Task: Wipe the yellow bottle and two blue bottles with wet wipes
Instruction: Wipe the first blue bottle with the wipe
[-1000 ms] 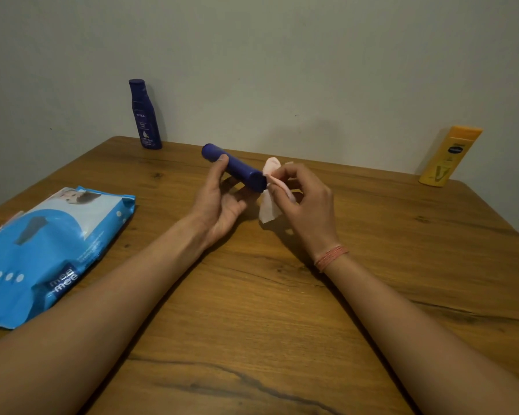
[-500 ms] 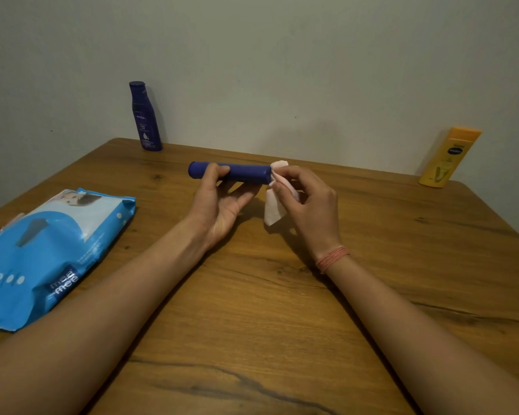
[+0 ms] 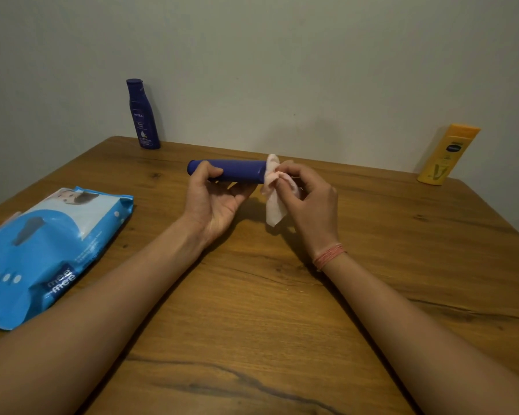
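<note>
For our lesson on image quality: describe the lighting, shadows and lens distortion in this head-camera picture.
Head view: dim, warm, even lighting with no glare; soft shadows fall on the wooden table under the left hand and right hand, and on the wall behind the Nivea bottle and yellow Vaseline bottle; wide-angle distortion tilts both bottles; focus looks sharp throughout.

Left hand (image 3: 213,202) holding horizontal blue bottle (image 3: 237,172); right hand (image 3: 309,202), at its 3 o'clock, pressing wet wipe (image 3: 273,193) to its end.
</note>
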`<state>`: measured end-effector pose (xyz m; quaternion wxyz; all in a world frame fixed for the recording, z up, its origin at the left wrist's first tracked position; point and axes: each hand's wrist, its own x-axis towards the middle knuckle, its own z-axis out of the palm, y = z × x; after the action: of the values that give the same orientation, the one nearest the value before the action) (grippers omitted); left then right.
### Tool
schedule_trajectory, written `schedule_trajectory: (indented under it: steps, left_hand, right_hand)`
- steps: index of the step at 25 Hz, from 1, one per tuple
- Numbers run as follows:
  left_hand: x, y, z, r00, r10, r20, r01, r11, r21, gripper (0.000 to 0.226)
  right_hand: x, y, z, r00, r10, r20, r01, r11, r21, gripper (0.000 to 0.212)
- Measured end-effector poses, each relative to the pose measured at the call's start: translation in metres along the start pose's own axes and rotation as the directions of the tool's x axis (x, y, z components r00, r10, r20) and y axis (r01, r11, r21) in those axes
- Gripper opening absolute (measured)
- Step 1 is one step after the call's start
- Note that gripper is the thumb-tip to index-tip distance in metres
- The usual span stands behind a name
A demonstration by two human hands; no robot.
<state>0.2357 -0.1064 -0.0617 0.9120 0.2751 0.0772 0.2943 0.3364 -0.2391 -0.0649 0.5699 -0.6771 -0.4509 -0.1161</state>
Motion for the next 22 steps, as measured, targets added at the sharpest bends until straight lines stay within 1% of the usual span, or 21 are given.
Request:
schedule_trajectory:
  steps: [2, 3, 4, 7, 8, 9, 10, 11, 13, 14, 16, 19, 20, 22]
  left_hand:
    - [0.002, 0.002, -0.001, 1.0, -0.012, -0.01, 0.012, 1.0, -0.021, 0.067]
    - [0.002, 0.002, -0.002, 1.0, -0.013, -0.007, 0.012, 1.0, -0.016, 0.063]
    - [0.003, 0.003, -0.002, 1.0, -0.012, 0.003, 0.012, 1.0, 0.004, 0.058]
    - [0.002, 0.0, -0.001, 0.999, 0.004, 0.048, -0.009, 0.994, 0.109, 0.039]
    - [0.002, -0.001, 0.0, 0.998, 0.009, 0.056, -0.016, 0.99, 0.14, 0.036]
    - [0.002, -0.003, 0.0, 0.998, 0.001, 0.059, -0.011, 0.986, 0.168, 0.035]
    - [0.001, -0.004, 0.002, 0.998, -0.017, 0.058, 0.004, 0.975, 0.222, 0.037]
    - [0.001, -0.006, 0.003, 0.998, -0.04, 0.049, 0.022, 0.945, 0.327, 0.04]
    - [-0.002, -0.01, 0.007, 0.994, -0.103, 0.048, 0.058, 0.825, 0.562, 0.052]
    - [-0.003, -0.011, 0.008, 0.989, -0.137, 0.057, 0.071, 0.774, 0.629, 0.058]
    - [-0.007, -0.012, 0.01, 0.978, -0.188, 0.088, 0.071, 0.7, 0.71, 0.058]
    - [-0.013, -0.013, 0.014, 0.944, -0.293, 0.15, 0.047, 0.57, 0.82, 0.052]
    - [-0.014, -0.014, 0.014, 0.928, -0.33, 0.172, 0.04, 0.549, 0.835, 0.051]
    - [-0.014, -0.015, 0.013, 0.915, -0.348, 0.204, 0.023, 0.549, 0.835, 0.05]
  right_hand:
    - [-0.003, -0.007, 0.005, 0.989, -0.15, 0.021, 0.15, 0.989, -0.008, 0.02]
    - [-0.004, -0.008, 0.008, 0.985, -0.169, 0.022, 0.17, 0.985, -0.009, 0.019]
    - [-0.004, -0.008, 0.009, 0.99, -0.143, 0.012, 0.143, 0.99, -0.002, 0.019]
    - [0.001, -0.001, 0.001, 0.995, 0.094, -0.028, -0.09, 0.99, 0.105, 0.017]
    - [0.001, 0.001, -0.002, 0.99, 0.139, -0.026, -0.135, 0.983, 0.128, 0.017]
    - [0.002, 0.002, -0.004, 0.99, 0.136, -0.019, -0.133, 0.983, 0.126, 0.016]
    - [0.001, 0.0, -0.003, 0.996, 0.09, 0.003, -0.09, 0.991, 0.103, 0.015]
    - [-0.001, -0.004, -0.001, 0.999, 0.012, 0.039, -0.015, 0.998, 0.067, 0.013]
    - [-0.005, -0.011, 0.005, 0.986, -0.133, 0.1, 0.132, 0.991, 0.019, 0.012]
    - [-0.006, -0.012, 0.007, 0.983, -0.152, 0.104, 0.152, 0.988, 0.008, 0.011]
    - [-0.003, -0.011, 0.005, 0.995, -0.087, 0.053, 0.087, 0.996, 0.003, 0.012]
    - [0.003, -0.002, -0.007, 0.989, 0.084, -0.124, -0.072, 0.992, 0.1, 0.011]
    - [0.005, 0.0, -0.011, 0.978, 0.113, -0.175, -0.092, 0.988, 0.123, 0.01]
    - [0.006, 0.002, -0.012, 0.973, 0.087, -0.213, -0.065, 0.992, 0.107, 0.01]
